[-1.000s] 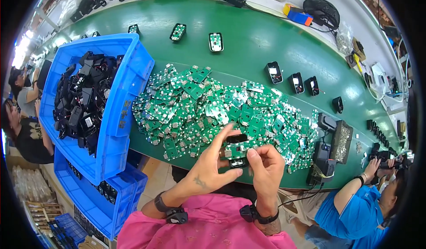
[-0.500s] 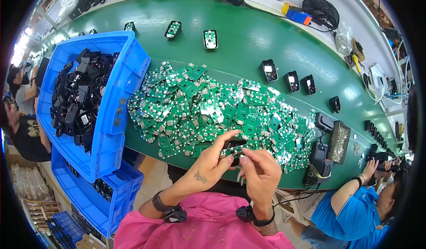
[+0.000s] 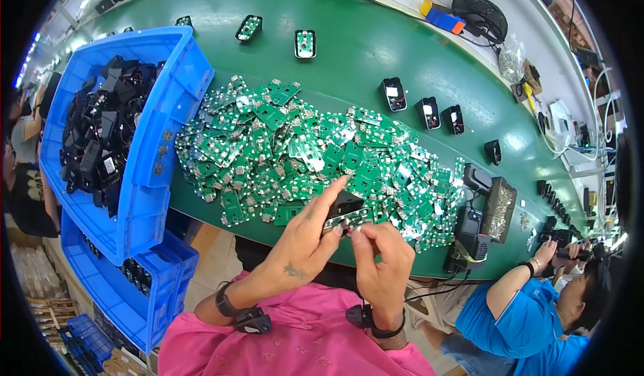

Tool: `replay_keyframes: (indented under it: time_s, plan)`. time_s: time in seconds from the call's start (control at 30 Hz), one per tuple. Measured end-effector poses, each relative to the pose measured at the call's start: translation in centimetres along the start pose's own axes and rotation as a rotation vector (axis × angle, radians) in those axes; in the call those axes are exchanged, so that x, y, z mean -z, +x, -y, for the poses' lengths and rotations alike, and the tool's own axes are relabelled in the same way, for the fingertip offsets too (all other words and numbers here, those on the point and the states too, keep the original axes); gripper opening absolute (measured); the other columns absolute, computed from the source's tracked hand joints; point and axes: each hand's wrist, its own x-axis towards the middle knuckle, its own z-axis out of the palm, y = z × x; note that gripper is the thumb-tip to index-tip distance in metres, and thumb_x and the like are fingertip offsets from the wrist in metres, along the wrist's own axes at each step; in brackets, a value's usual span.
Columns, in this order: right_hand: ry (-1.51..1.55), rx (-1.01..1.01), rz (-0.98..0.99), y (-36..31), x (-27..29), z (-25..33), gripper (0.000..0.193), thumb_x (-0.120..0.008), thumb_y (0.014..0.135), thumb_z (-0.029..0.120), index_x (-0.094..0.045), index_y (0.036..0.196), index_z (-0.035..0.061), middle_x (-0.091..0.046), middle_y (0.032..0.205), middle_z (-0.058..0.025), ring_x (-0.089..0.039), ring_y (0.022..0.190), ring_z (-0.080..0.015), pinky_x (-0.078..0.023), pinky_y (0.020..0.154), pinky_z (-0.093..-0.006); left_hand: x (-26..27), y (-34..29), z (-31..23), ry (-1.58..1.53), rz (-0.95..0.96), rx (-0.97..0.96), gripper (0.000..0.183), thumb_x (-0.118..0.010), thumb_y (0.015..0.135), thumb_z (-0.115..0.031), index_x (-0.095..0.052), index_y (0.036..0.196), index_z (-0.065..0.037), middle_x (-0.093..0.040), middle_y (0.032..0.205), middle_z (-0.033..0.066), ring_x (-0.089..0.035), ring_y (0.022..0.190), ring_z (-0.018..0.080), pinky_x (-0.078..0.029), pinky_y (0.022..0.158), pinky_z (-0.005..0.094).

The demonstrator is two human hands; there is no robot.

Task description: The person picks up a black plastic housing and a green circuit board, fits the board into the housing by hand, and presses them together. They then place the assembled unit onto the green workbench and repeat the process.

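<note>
My left hand (image 3: 303, 247) is closed round a small black plastic casing (image 3: 346, 203), its thumb in front and its fingers behind. A green circuit board (image 3: 349, 219) lies along the near side of that casing. My right hand (image 3: 385, 263) meets it there, thumb and forefinger pinched together at the board's edge. Whatever sits between those fingertips, perhaps a thin wire, is too small to make out. Just beyond both hands spreads a heap of green circuit boards (image 3: 268, 154).
At the left a blue bin (image 3: 144, 195) holds black casings (image 3: 107, 134) with wires; more blue bins (image 3: 114, 302) stand below. Open casings (image 3: 305, 43) dot the green table (image 3: 349, 27). A black device (image 3: 471, 235) and a parts tray (image 3: 500, 208) stand right, near a co-worker in blue (image 3: 523, 315).
The whole view has shifted slightly, so the table and bins appear further left and higher. In my left hand the black casing has tilted, showing more of its side.
</note>
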Motion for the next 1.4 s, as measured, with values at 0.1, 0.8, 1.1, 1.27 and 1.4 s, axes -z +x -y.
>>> replay_keyframes:
  time_s: [0.1,0.8,1.1,1.27,1.4]
  plan:
    - [-0.006,-0.078,0.262,1.2,2.0,0.7,0.007,-0.069,0.083,0.002,-0.063,0.083,-0.0024,-0.059,0.069,-0.0082,-0.056,0.055,-0.0146,-0.04,0.05,-0.0268,0.9,0.1,-1.1,0.034,0.053,0.026,0.069,-0.053,0.089,0.001,-0.026,0.153,-0.005,-0.056,0.12,0.0168,-0.06,0.093,0.0206,-0.049,0.084,0.0306]
    - [0.021,0.01,0.238,0.9,2.2,0.8,0.004,-0.067,0.082,0.0,-0.063,0.083,0.0001,-0.059,0.068,-0.0086,-0.055,0.053,-0.0192,-0.041,0.048,-0.03,1.3,-0.1,-1.7,0.048,0.104,-0.135,0.072,-0.056,0.087,0.0,-0.029,0.153,-0.007,-0.054,0.124,0.0203,-0.058,0.089,0.0281,-0.049,0.081,0.0335]
    - [0.019,-0.021,0.312,1.3,2.9,0.8,0.006,-0.069,0.078,0.003,-0.063,0.077,0.0009,-0.057,0.063,-0.0064,-0.051,0.048,-0.014,-0.038,0.044,-0.0284,1.7,-0.4,-2.1,0.017,0.179,-0.073,0.074,-0.056,0.086,0.002,-0.028,0.154,-0.009,-0.057,0.117,0.017,-0.053,0.075,0.0202,-0.048,0.072,0.0303]
    - [0.034,-0.01,0.321,1.4,3.1,0.6,0.006,-0.069,0.078,0.003,-0.064,0.077,0.0006,-0.058,0.063,-0.0063,-0.052,0.047,-0.0134,-0.038,0.045,-0.0275,1.4,-0.2,-2.0,0.032,0.185,-0.073,0.074,-0.056,0.086,0.003,-0.028,0.154,-0.008,-0.056,0.117,0.0182,-0.055,0.077,0.0222,-0.048,0.073,0.0307]
    - [0.008,-0.074,0.337,1.5,3.1,0.8,0.007,-0.069,0.076,0.003,-0.063,0.074,-0.0004,-0.058,0.061,-0.0059,-0.052,0.048,-0.0128,-0.039,0.047,-0.0269,1.1,-0.3,-1.9,0.121,0.168,-0.137,0.074,-0.055,0.085,0.002,-0.029,0.154,-0.009,-0.055,0.116,0.0208,-0.057,0.085,0.0309,-0.049,0.078,0.0343]
